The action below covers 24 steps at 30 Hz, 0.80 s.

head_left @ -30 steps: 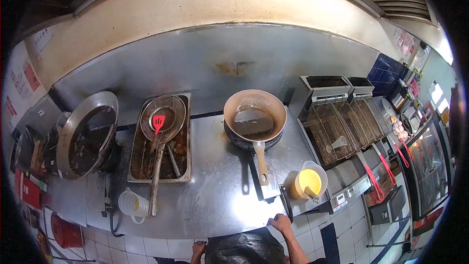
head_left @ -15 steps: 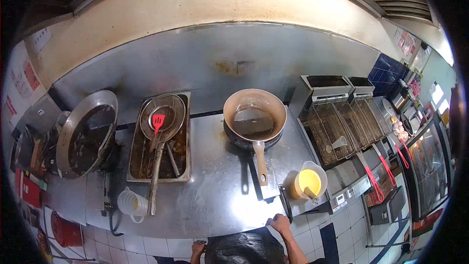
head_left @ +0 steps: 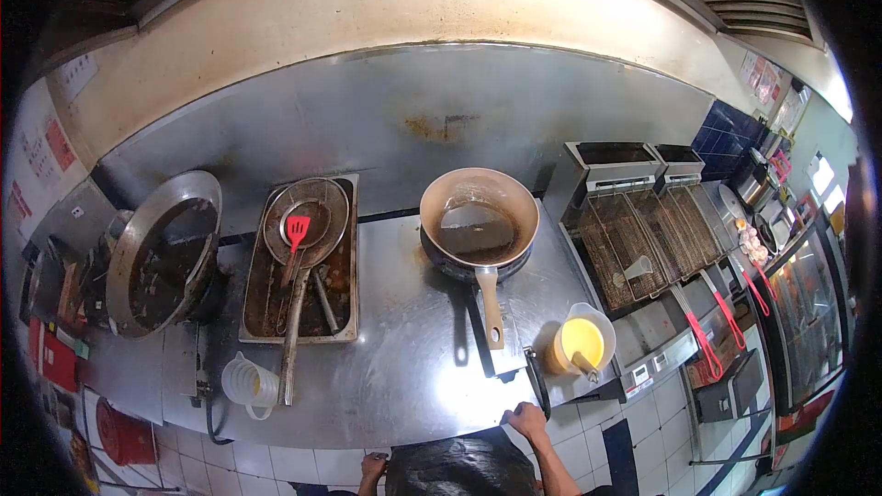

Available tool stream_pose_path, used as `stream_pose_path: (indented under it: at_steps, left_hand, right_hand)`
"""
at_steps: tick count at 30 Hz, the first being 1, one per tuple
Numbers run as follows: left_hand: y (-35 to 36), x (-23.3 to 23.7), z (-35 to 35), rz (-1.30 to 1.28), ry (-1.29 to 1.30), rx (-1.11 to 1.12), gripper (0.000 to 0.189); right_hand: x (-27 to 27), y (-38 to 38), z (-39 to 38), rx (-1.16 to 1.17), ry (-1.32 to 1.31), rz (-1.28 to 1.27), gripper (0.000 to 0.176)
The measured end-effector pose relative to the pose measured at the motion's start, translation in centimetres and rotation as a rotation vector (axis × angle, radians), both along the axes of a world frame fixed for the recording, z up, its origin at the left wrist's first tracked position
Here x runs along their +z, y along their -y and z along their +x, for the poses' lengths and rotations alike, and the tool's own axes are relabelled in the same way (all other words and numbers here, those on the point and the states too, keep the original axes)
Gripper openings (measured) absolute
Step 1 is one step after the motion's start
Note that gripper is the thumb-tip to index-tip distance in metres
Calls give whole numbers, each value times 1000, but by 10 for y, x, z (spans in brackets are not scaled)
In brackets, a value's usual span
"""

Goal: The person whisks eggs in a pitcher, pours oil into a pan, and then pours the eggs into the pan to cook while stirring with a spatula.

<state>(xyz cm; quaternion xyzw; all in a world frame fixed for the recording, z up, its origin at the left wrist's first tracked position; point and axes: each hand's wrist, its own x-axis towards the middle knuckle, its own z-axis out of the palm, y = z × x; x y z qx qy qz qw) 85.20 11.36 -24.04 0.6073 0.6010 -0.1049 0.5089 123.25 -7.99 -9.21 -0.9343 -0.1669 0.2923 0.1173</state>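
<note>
My right hand [head_left: 525, 420] is at the counter's front edge, below the pan, with its fingers curled. What they grip, if anything, is hidden. Lower down, my left hand [head_left: 374, 465] is closed beside the black apron [head_left: 464, 467]; nothing I can name shows in it. A deep pan [head_left: 432, 207] with a beige handle stands on a burner, dark liquid in its bottom. To the right of its handle is a plastic jug [head_left: 602, 323] of yellow liquid with a utensil in it. A black hose [head_left: 540, 384] runs just above my right hand.
At left, a large metal pan [head_left: 119, 280] holds dark oil. A metal tray [head_left: 352, 220] carries strainers [head_left: 342, 197] and a red slotted spatula [head_left: 297, 229]. A white measuring jug [head_left: 246, 384] stands before it. Fryer baskets [head_left: 617, 262] with red handles are at right.
</note>
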Motion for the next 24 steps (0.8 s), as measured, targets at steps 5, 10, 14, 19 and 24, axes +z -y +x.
stream_pose_path:
  at_steps: [5, 10, 14, 19, 24]
  left_hand:
    - [0, -43, -14, 172, -44, -122, 31]
    - [3, 4, 3, 17, -11, 139, 30]
    - [4, -7, -1, 79, 100, 102, 33]
    - [2, -40, -13, 111, 83, 20, 29]
    - [4, -39, -13, 199, 23, -43, 27]
  right_hand:
    - [4, -1, -1, 11, 4, -11, 43]
    - [7, -2, -1, 3, -14, -18, 43]
    - [11, -3, 0, 1, -27, -37, 44]
    - [2, 0, -1, -6, -4, -14, 44]
    - [1, 0, -1, -5, 20, 3, 44]
